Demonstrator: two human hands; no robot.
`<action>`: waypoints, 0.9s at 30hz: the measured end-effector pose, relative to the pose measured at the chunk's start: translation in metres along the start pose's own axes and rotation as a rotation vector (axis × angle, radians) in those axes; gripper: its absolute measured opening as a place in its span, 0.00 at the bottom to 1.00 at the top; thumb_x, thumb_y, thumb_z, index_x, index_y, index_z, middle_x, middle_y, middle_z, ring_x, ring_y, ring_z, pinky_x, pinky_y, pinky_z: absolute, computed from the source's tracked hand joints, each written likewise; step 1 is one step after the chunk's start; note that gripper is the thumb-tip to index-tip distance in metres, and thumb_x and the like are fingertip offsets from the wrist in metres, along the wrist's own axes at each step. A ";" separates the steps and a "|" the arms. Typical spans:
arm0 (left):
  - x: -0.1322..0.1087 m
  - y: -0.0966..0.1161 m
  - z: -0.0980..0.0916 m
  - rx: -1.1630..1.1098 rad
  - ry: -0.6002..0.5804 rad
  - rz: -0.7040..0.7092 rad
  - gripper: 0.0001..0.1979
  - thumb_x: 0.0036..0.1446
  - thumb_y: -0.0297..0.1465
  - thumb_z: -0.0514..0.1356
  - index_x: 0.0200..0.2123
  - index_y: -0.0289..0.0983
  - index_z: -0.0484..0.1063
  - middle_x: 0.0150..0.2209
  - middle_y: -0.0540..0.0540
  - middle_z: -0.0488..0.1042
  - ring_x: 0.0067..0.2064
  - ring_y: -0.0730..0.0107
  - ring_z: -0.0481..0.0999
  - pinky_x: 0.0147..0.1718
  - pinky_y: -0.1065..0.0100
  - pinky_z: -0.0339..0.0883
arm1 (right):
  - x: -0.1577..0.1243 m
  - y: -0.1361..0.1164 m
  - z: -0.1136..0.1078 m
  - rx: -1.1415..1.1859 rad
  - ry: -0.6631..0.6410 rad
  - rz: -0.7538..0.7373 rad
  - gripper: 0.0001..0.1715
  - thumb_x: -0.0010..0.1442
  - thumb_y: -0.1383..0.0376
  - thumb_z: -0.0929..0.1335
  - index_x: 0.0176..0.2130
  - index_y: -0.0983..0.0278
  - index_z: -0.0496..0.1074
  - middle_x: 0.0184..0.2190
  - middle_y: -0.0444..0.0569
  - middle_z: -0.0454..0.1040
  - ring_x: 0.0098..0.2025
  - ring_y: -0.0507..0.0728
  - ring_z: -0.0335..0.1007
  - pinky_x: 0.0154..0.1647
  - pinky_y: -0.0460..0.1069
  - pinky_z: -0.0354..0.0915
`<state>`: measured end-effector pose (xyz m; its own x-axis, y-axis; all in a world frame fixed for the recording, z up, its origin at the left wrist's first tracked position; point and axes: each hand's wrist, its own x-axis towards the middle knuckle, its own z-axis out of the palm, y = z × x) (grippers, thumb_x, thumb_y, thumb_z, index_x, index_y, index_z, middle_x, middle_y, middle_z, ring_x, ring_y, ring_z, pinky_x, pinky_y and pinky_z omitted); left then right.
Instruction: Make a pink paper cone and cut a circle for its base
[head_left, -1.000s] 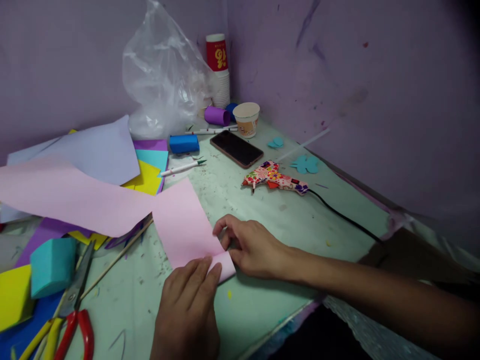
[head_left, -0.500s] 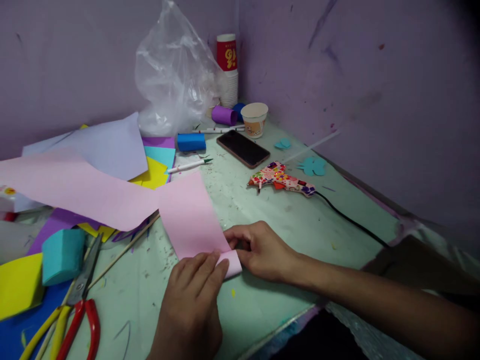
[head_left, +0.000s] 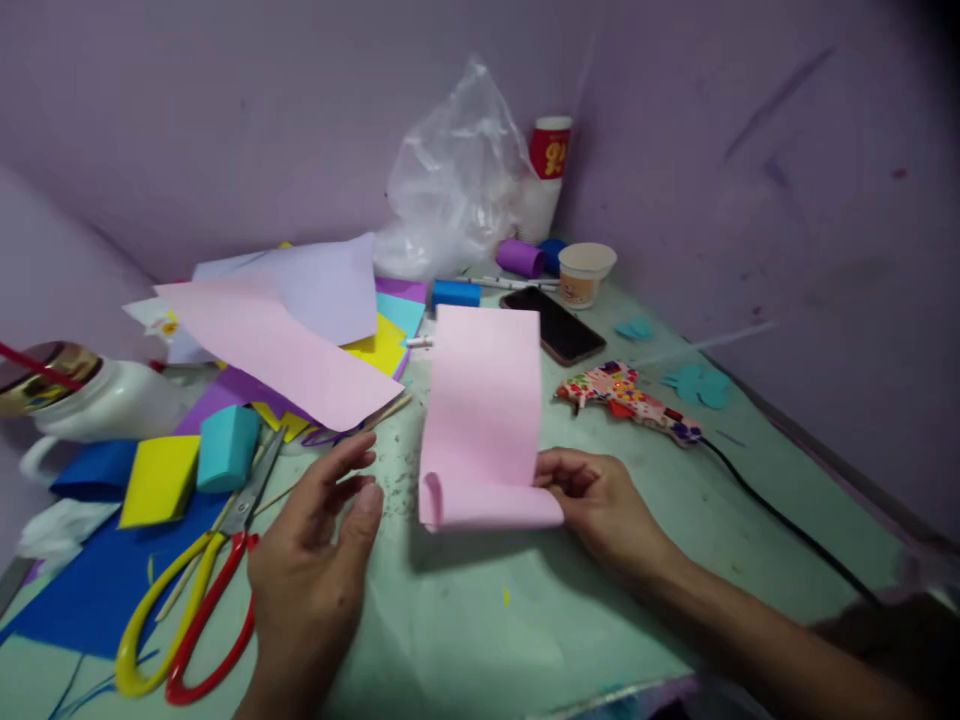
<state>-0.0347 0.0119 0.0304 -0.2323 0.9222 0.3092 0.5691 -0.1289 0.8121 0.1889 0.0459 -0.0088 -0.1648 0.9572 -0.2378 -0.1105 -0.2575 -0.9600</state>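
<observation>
A pink paper strip (head_left: 484, 410) lies on the pale green table (head_left: 465, 620), its near end curled into a loose roll. My right hand (head_left: 600, 500) pinches the right end of that roll. My left hand (head_left: 315, 540) hovers just left of the strip, fingers spread, holding nothing. Large scissors (head_left: 187, 590) with yellow and red handles lie by my left hand.
Coloured paper sheets (head_left: 300, 330) and foam blocks (head_left: 225, 445) crowd the left. A patterned glue gun (head_left: 630, 395) with a black cord, a phone (head_left: 559, 325), a paper cup (head_left: 585, 272), a plastic bag (head_left: 457, 190) and stacked cups sit behind. Purple walls close the corner.
The pink strip swung round to point away from me, apart from the other pink sheet. My left hand lifted off it and opened. The view shifted left.
</observation>
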 end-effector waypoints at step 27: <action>-0.014 0.014 0.005 -0.136 -0.342 -0.177 0.14 0.49 0.32 0.52 0.14 0.38 0.57 0.15 0.54 0.55 0.20 0.76 0.55 0.19 0.71 0.47 | -0.005 0.003 0.006 -0.002 -0.257 0.155 0.13 0.38 0.70 0.76 0.27 0.66 0.73 0.21 0.44 0.73 0.23 0.49 0.65 0.24 0.42 0.58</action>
<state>-0.0193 -0.0010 0.0346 -0.0279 0.9996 -0.0049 0.4287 0.0164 0.9033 0.1831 0.0390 -0.0095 -0.4226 0.8417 -0.3360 -0.0631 -0.3972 -0.9155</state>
